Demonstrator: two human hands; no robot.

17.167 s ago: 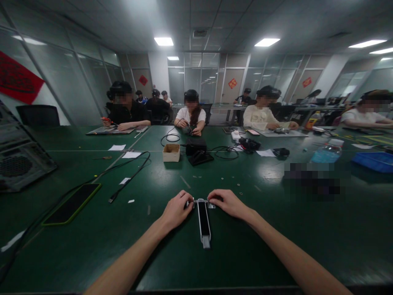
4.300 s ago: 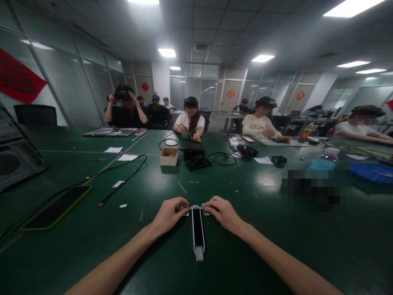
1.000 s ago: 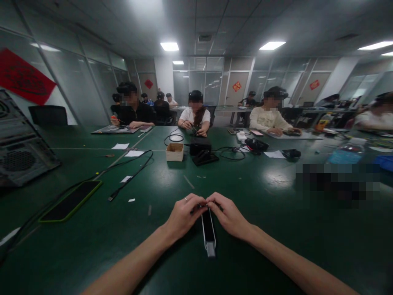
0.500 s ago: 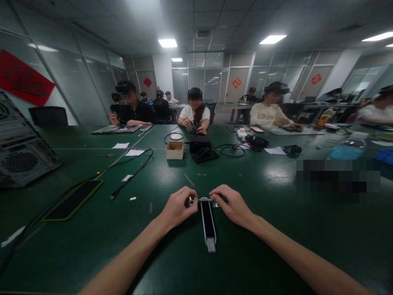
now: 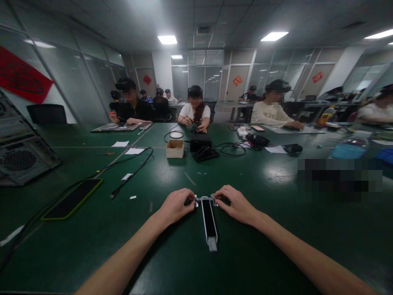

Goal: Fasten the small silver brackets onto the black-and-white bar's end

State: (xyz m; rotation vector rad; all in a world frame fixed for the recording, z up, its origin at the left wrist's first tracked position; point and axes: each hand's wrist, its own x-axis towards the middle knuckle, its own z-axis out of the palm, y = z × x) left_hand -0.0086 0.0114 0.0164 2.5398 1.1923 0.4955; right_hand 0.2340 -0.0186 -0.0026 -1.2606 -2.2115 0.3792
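Lying on the green table is a long narrow object with a black face and a pale rim (image 5: 209, 219). A light grey block (image 5: 213, 245) sits at its near end. Across its far end runs a thin metal crosspiece (image 5: 205, 198), with a small shiny metal piece at either side. My left hand (image 5: 178, 205) pinches the small metal piece (image 5: 197, 201) at the left end. At the other end, the fingers of my right hand (image 5: 233, 203) close on the matching metal piece (image 5: 215, 202). Fingertips partly hide both pieces.
A green-edged phone (image 5: 73, 199) and a black cable (image 5: 132, 179) lie to the left. Ahead stand a small cardboard box (image 5: 175, 150) and a black device (image 5: 200, 142). A bottle with blue liquid (image 5: 350, 148) is at right. Several people sit across the table.
My left hand has shifted slightly left and my right hand slightly right. More of the small metal pieces shows beside the fingertips. The long object stays nearly in place.
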